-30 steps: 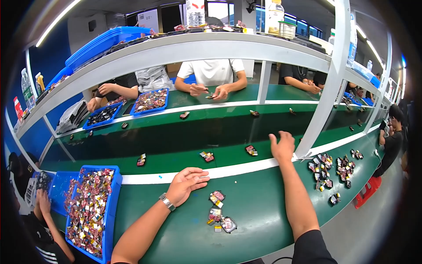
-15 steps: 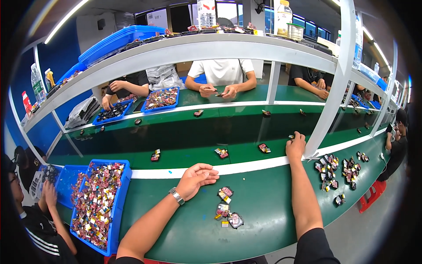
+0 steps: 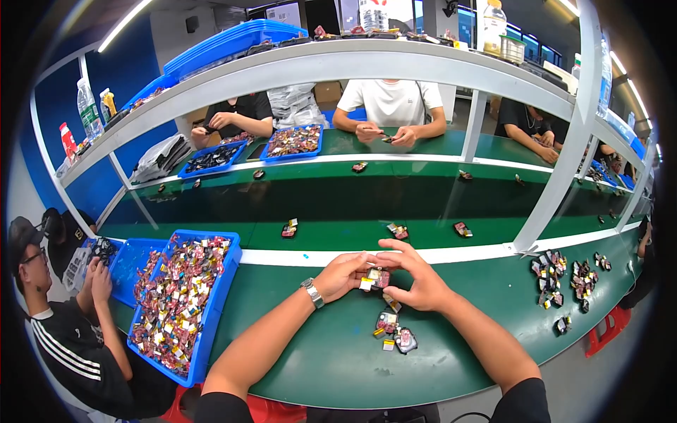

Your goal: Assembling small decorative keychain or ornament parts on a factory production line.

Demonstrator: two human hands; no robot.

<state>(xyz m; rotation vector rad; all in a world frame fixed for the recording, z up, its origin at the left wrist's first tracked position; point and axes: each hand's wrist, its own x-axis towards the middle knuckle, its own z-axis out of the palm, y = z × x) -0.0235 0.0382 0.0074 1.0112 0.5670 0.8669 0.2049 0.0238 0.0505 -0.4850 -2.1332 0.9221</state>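
Note:
In front of me my left hand [image 3: 344, 275] and my right hand [image 3: 417, 279] come together around a small electronic module [image 3: 379, 278]. It has a black casing, a reddish circuit board and a pale, yellow-edged battery pouch. My left fingers close on its left side. The right thumb and fingers curve around its other side, partly hiding it. Just below, on the green bench, lie similar modules [image 3: 386, 322], one of them a rounded dark-cased piece [image 3: 405, 340]. A loose yellow-and-white battery [image 3: 388, 345] is beside them.
A blue tray [image 3: 220, 310] heaped with small parts stands left, with a co-worker [image 3: 77, 338] beyond it. Clusters of modules [image 3: 549, 278] lie right. Past a white rail [image 3: 282, 258] runs a green belt [image 3: 338, 236] with scattered modules. A white post [image 3: 564, 155] and shelf rise ahead.
My right hand has come back from the belt near the post to meet my left hand, where a module now sits between them. The whole view has shifted to the right.

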